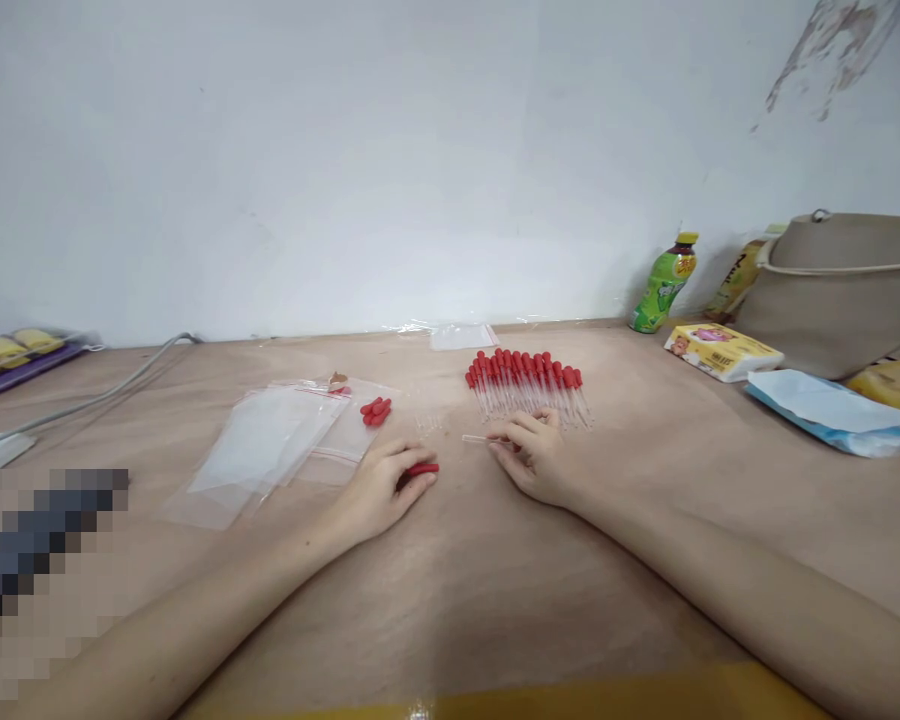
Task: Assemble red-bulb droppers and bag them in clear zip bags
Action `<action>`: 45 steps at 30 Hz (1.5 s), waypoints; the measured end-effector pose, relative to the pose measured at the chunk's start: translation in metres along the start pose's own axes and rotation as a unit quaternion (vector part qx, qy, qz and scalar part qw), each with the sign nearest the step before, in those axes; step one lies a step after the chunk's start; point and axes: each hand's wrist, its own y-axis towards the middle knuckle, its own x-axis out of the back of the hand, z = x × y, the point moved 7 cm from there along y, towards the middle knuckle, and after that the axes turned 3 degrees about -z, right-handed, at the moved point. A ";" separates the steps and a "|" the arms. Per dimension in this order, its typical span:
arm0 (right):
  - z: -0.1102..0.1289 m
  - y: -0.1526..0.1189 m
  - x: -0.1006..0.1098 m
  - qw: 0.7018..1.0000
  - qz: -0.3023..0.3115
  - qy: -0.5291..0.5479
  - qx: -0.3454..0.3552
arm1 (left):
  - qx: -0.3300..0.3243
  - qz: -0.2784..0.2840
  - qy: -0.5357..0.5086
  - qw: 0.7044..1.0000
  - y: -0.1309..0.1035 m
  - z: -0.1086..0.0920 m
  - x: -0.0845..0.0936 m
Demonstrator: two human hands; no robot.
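Clear bags point(255, 440) are lying on the surface point(450, 590), with loose red bulbs point(376, 412) sitting at their right edge. The left hand point(382, 490) is gripping a single red bulb point(426, 468) in closed fingers; a thin clear tube point(472, 438) is extending from the right hand point(534, 462), whose fingers are pinching it, while red-topped droppers point(521, 368) are lying side by side just beyond

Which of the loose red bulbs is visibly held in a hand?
The red bulb in the left hand, pointing toward the right hand; the piled bulbs lie apart, untouched by either hand.

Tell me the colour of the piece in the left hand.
The held piece is red, as the head view shows.
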 end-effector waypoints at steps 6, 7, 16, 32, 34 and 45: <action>0.018 -0.001 0.002 0.999 0.015 0.037 0.015 | 0.043 -0.041 -0.058 0.997 0.005 0.007 -0.002; 0.022 -0.001 0.002 0.999 0.017 0.043 0.020 | 0.059 -0.044 -0.075 0.994 0.004 0.008 -0.003; 0.032 -0.002 0.000 0.997 0.027 0.057 0.048 | 0.109 -0.023 -0.197 0.974 -0.005 0.011 -0.014; 0.028 0.003 -0.007 0.992 0.079 0.041 0.094 | 0.075 0.005 -0.145 0.987 -0.006 0.000 -0.011; 0.030 0.004 -0.006 0.992 0.073 0.025 0.102 | 0.077 0.014 -0.141 0.987 -0.006 0.000 -0.013; 0.044 0.004 -0.010 0.991 0.077 -0.006 0.106 | 0.039 0.004 -0.118 0.992 -0.005 -0.005 -0.012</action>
